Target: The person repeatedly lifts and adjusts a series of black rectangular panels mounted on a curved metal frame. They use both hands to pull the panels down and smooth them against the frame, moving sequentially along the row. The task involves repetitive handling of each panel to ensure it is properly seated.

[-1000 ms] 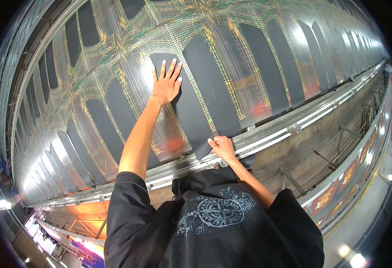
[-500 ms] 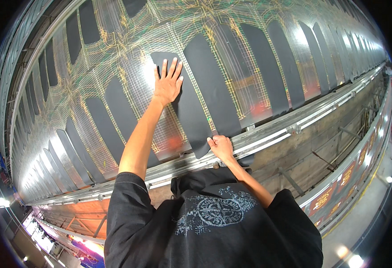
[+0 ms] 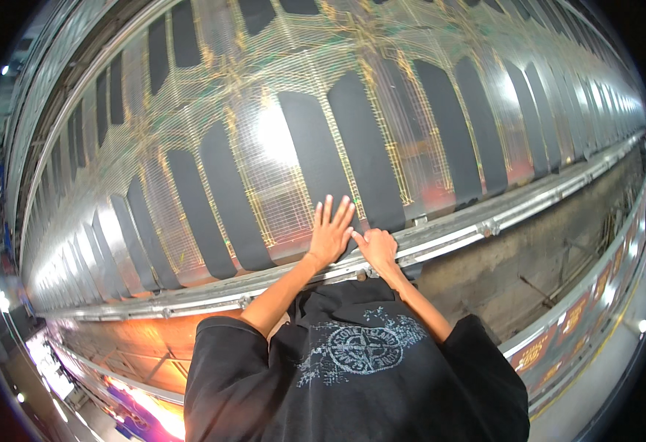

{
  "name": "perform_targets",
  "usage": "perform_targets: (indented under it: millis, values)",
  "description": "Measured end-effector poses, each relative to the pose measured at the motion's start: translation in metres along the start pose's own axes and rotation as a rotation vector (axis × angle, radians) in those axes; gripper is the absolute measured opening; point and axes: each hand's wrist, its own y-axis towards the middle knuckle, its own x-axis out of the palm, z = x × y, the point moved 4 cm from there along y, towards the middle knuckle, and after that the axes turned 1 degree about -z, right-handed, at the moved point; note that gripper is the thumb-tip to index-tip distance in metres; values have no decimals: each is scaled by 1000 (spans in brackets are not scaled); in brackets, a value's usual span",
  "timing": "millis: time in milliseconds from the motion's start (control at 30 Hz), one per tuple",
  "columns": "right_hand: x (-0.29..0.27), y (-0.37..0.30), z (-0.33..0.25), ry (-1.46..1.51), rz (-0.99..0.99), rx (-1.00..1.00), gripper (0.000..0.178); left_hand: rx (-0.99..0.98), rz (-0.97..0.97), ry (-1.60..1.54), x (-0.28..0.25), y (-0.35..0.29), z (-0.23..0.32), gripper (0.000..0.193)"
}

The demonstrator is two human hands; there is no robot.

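Observation:
My left hand lies with its fingers spread over the lower end of a dark grey fabric panel. The panel is long and flat, with a peaked far end. Right beside it, at the panel's near corner, my right hand is closed, its fingers curled and the thumb pointing left; the fabric in its grip is mostly hidden. Both hands are at the near edge of a long sloping table top covered in yellow and green grid lines. Another dark panel lies just to the right.
More dark panels lie in rows along the table to both sides. A metal rail runs along the near edge. Below it are a brown wall-like surface and, further right, a neighbouring structure with red printed patches.
My left hand has slid down the panel toward me, from near its far end to its near end beside my right hand. The panel's lower end, lifted before, now lies lower.

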Motion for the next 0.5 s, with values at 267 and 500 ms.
perform_targets:
  millis: [267, 500]
  values:
    - [-11, -8, -6, -22, 115, -500, 28, 75, 37, 27, 1, -21, 3, 70]
    - [-23, 15, -32, -124, -177, -650, 27, -134, 153, -136, -2, -21, 11, 91]
